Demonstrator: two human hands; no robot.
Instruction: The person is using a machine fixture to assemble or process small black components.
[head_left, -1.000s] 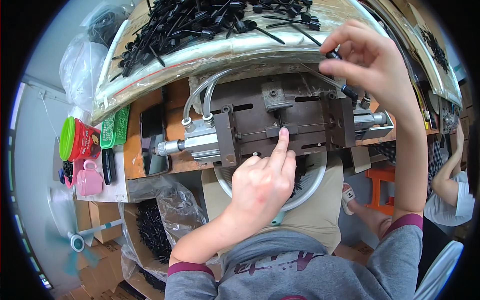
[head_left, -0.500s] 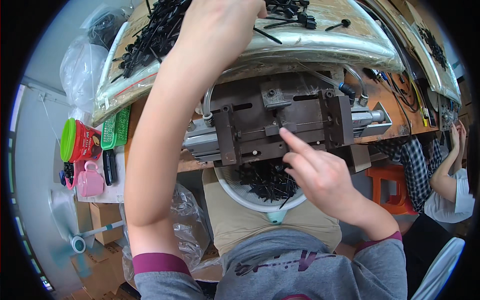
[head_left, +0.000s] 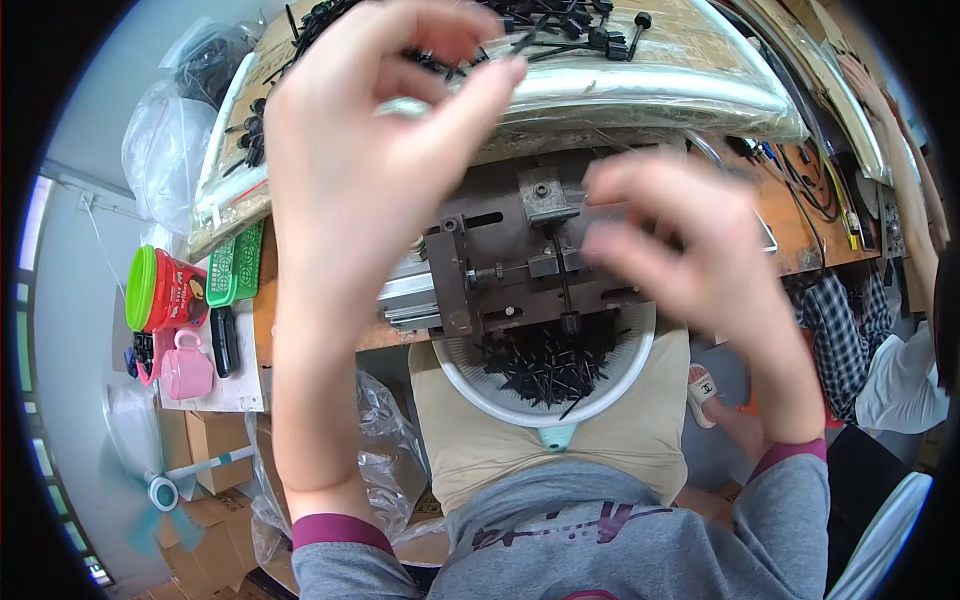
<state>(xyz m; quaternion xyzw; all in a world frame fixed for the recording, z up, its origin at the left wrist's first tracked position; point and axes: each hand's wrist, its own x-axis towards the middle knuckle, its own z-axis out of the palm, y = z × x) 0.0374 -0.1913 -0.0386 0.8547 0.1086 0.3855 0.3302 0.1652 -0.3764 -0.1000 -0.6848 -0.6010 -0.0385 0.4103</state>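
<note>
My left hand is lifted in front of the pile of black stemmed plastic parts. Its fingers curl towards the thumb, and a blurred black stemmed part shows at the tips. Smeared by motion, my right hand hovers over the right side of a dark metal clamping fixture, fingers and thumb apart, nothing visible between them. Another black stemmed part lies in the fixture's middle, its head towards me. Below, a white basket on my lap holds many such parts.
A plastic-wrapped cardboard sheet bears the pile. At left stand a red tub, a green basket and a pink mug. A small fan is lower left. Another person's arm reaches in at far right.
My left hand has drawn back from the pile towards me. My right hand has left the fixture's middle, moving up and right, and the stemmed part there is now exposed.
</note>
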